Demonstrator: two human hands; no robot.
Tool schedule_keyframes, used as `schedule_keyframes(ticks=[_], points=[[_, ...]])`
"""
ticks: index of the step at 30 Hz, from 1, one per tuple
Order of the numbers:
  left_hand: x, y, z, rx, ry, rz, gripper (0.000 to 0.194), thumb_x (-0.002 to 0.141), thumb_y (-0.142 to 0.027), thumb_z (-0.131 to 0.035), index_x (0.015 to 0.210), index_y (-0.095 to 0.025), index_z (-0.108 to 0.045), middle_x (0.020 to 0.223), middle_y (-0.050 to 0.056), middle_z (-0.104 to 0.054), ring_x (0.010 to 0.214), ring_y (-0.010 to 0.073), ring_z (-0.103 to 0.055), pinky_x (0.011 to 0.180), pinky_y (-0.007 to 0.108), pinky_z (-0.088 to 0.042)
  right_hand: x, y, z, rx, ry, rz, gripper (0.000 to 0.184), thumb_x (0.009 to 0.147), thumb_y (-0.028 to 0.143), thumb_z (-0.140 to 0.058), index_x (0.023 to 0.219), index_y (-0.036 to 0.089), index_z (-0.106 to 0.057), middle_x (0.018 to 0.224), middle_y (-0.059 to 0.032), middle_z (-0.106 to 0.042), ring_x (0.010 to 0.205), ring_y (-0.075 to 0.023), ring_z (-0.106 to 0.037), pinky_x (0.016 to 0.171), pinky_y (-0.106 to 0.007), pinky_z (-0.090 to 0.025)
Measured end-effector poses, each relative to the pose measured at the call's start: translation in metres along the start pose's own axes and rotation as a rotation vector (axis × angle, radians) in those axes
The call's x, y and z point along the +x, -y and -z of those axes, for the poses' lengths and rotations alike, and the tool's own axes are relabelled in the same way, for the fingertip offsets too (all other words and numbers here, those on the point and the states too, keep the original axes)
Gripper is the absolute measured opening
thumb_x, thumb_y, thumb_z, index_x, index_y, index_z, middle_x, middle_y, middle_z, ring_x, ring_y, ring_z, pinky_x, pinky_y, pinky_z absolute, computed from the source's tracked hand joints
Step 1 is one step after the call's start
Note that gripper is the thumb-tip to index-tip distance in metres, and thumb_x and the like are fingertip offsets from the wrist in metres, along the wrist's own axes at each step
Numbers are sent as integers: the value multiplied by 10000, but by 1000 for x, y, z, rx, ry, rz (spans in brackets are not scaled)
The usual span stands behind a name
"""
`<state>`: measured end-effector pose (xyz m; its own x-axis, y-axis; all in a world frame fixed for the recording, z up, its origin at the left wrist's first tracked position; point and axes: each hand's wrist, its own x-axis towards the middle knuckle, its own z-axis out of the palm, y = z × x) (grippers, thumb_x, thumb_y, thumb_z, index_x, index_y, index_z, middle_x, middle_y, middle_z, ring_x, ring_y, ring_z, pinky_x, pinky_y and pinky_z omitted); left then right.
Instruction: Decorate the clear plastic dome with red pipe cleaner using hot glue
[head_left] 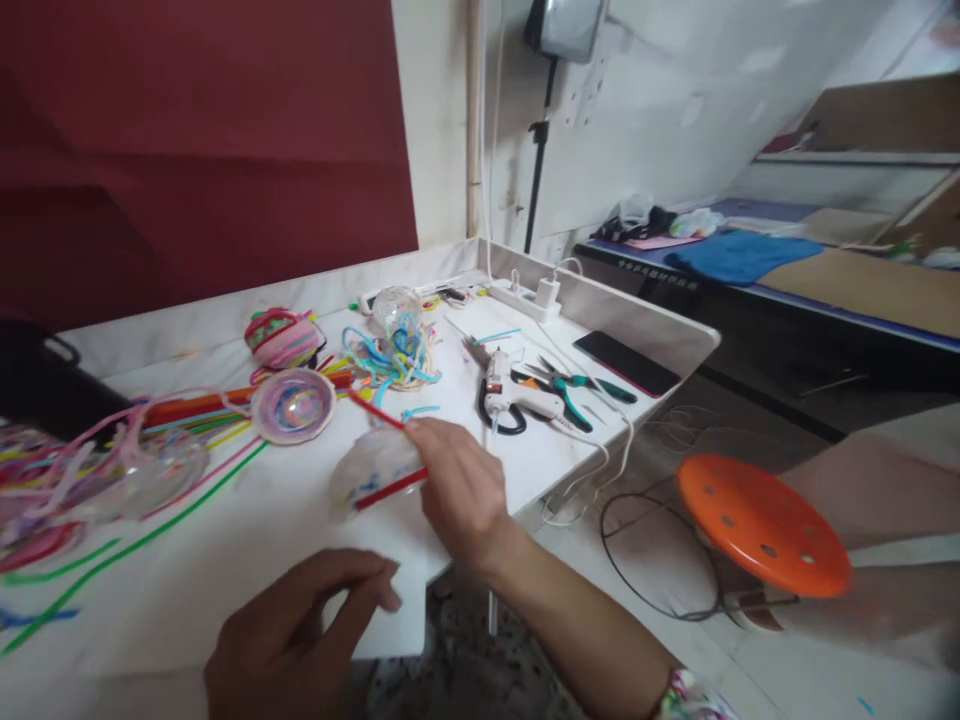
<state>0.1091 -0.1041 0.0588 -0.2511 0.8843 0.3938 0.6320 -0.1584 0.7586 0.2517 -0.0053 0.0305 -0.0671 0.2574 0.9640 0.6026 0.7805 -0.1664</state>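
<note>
A dark phone (pixel 627 363) is laid flat on the white table (pixel 169 600), and a white power strip (pixel 519 297) is set near its back corner. An orange stool (pixel 757 520) is placed at right. A blue cloth (pixel 742 257) is spread over a farther table (pixel 877 292). A maroon sheet (pixel 202 130) is hung behind.

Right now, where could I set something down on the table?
The widest bare patch lies between the green strip and the left hand; a smaller one, between the glue gun and the table edge. Crowded: the left end, under strips, and around the pliers.

Translucent dome (pixel 375 460), blurred and indistinct
</note>
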Motion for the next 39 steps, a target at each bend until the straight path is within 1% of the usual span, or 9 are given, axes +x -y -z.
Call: schedule_keyframes(ticks=[5,12,18,25,27,29,31,34,39], points=[[9,-5,0,-44,20,-46,114,764,-297,-740,651,-277,-736,649,-60,-750,566,133,-685,457,196,-465,2,-6,4,6,-48,-6,334,960,26,-447,1229,91,-634,1008,-165,-763,1013,-233,-731,881,-369,-637],[13,-1,0,23,53,-287,179,883,-202,-636,757,-277,-740,762,-57,-780,707,131,-736,739,213,-572,2,-7,6,-21,-46,-2,374,939,-7,-404,1225,103,-617,1010,-162,-759,1011,-236,-733,873,-380,-634],[10,-5,-1,-27,65,-228,180,914,-202,-595,806,-245,-732,765,-27,-764,722,144,-720,761,241,-559,2,-7,7,-31,-51,-12,370,926,-23,-416,1209,98,-621,1011,-168,-759,1005,-236,-735,870,-374,-631],[-15,-1,2,-145,331,-384,279,954,-171,-463,749,-236,-641,645,-23,-670,576,130,-608,630,247,-486,3,-7,8,-7,-38,-18,374,937,-6,-415,1234,114,-608,1005,-167,-761,997,-239,-738,861,-379,-636],[-21,2,0,-134,378,-323,313,958,-191,-468,698,-245,-634,554,-37,-607,533,134,-576,638,262,-479,4,-5,9,7,-30,-15,358,934,-14,-429,1223,97,-609,1000,-184,-759,996,-250,-738,861,-384,-636],[-21,4,-5,-185,352,-175,192,930,-229,-556,800,-254,-696,675,-18,-699,614,147,-643,645,248,-507,3,-3,9,26,-25,-7,346,934,-22,-443,1222,81,-605,1007,-200,-755,1005,-260,-735,865,-390,-635],[-17,2,-14,-329,235,-16,108,873,-286,-671,949,-257,-742,951,28,-780,864,198,-722,772,258,-552,1,-1,8,45,-27,7,347,943,-9,-460,1254,74,-590,1029,-207,-750,1035,-267,-726,875,-398,-633],[-9,-6,-33,-704,71,232,290,830,-369,-743,1101,-266,-745,1169,48,-762,1126,253,-689,954,322,-546,-2,4,6,48,-31,39,375,966,33,-479,1329,93,-555,1060,-194,-745,1078,-266,-711,892,-407,-629],[3,-22,-59,-990,-56,306,413,719,-381,-848,1104,-278,-742,1208,48,-750,1185,293,-666,1035,432,-529,-2,10,8,37,-16,93,373,959,34,-502,1330,46,-549,1051,-224,-731,1086,-284,-696,878,-416,-630]])
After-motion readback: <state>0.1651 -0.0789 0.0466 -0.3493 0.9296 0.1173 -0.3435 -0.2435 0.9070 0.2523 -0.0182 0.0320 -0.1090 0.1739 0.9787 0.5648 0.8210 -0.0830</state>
